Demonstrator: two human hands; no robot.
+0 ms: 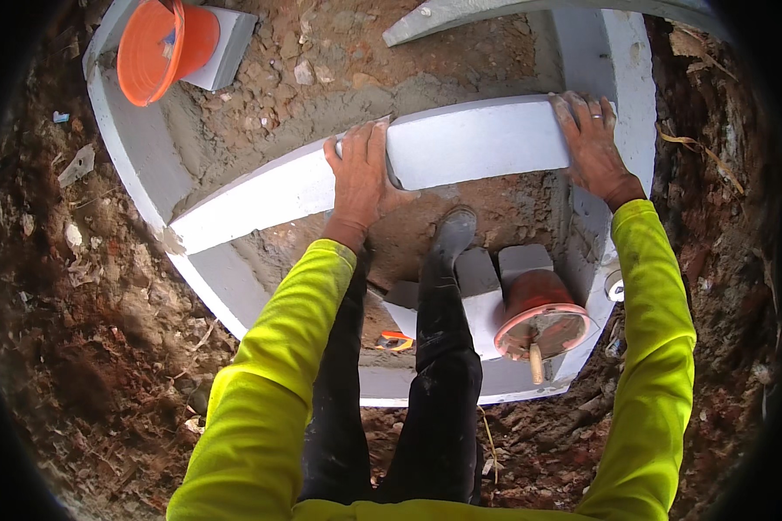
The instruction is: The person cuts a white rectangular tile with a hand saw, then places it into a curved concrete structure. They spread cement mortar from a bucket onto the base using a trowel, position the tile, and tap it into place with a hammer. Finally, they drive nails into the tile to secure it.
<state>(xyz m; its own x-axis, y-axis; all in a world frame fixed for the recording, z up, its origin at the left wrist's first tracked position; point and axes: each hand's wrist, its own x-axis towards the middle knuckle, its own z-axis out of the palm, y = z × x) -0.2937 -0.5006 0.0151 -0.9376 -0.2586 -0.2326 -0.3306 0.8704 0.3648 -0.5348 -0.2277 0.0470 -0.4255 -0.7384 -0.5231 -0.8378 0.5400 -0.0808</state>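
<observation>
A row of white blocks (469, 143) spans the grey walled bed on wet mortar (202, 156), with a joint near the middle. My left hand (363, 174) grips the blocks at that joint, fingers over the far edge and thumb on the near side. My right hand (595, 143) holds the right end of the right block, fingers curled over its top edge beside the side wall (630, 87). Between the row and my body, loose grey blocks (476, 271) lie by my boot (454, 230), beside a red bucket (534, 291) of mortar with a wooden-handled tool (535, 365) in it.
An orange bucket (148, 56) stands by a grey block (226, 43) at the far left. A curved grey piece (469, 19) crosses the far right of the bed. An orange tool (394, 340) lies by my legs. Rough soil with debris (78, 260) surrounds the walls.
</observation>
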